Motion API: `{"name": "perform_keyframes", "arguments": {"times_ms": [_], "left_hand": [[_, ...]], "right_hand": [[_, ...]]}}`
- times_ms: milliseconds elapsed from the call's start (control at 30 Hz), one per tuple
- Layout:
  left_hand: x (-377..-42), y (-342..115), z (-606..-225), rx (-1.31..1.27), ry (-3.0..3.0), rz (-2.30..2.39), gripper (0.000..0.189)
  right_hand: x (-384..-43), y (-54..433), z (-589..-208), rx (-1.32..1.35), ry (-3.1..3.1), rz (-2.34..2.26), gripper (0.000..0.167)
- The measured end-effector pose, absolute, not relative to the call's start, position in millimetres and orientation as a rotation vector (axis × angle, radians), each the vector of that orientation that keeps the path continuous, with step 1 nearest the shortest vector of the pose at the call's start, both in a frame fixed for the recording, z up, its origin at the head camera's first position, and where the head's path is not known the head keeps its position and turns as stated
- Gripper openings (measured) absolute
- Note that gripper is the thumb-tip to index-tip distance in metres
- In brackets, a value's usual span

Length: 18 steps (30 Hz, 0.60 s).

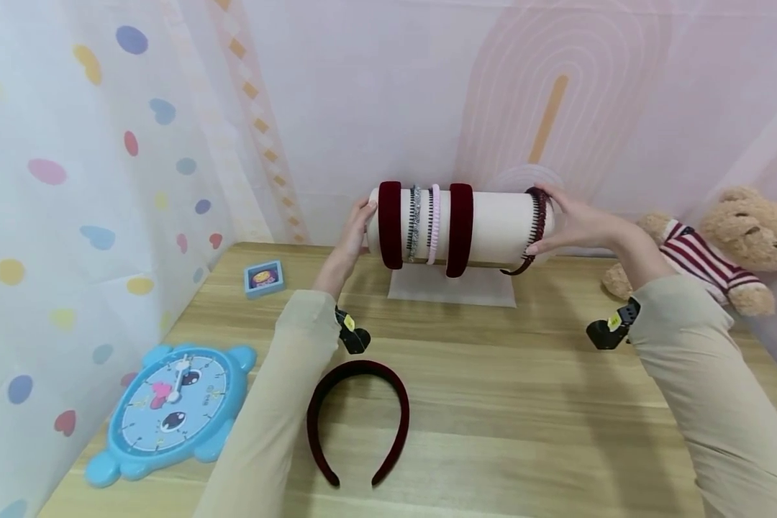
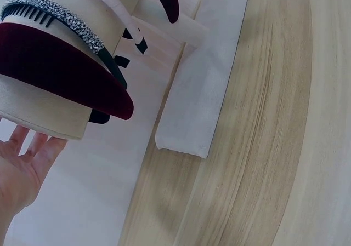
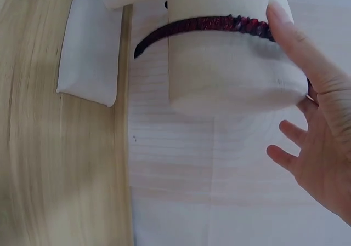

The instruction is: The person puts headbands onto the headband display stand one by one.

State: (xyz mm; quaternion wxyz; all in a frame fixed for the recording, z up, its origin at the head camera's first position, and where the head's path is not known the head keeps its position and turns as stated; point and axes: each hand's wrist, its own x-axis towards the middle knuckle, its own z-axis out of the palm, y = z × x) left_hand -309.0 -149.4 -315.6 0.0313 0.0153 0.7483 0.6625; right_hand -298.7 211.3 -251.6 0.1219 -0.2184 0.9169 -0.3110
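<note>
A cream roll-shaped headband stand (image 1: 501, 226) lies sideways on a white base (image 1: 452, 288) at the table's back. My left hand (image 1: 352, 234) touches its left end; in the left wrist view the extended fingers (image 2: 49, 153) meet the rim. At the opposite end, my right hand (image 1: 579, 223) grips a dark red braided headband (image 1: 539, 223), thumb on its front and fingers at its top. Left of this band sit a wide dark red velvet headband (image 1: 460, 229), a pink headband (image 1: 434, 223), a silver glittery headband (image 1: 415, 223) and another velvet headband (image 1: 391, 224).
A dark red headband (image 1: 359, 367) lies on the wooden table (image 1: 492, 432) in front. To the left are a blue toy clock (image 1: 175, 403) and a small blue frame (image 1: 263, 279). A teddy bear (image 1: 706, 252) sits at right. Patterned curtains (image 1: 362, 93) hang behind.
</note>
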Motion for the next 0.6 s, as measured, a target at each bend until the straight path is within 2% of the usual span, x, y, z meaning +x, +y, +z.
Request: {"name": "perform_keyframes", "arguments": {"times_ms": [400,600], "left_hand": [[-310,-152,-314,0.051,2.279,2.032,0.055],[-308,-151,-316,0.055,2.306,2.045,0.055]], "right_hand": [[-301,188,-249,-0.833,2.836,-0.745,0.104],[-298,177,-246,-0.839,2.891,-0.624,0.105]]}}
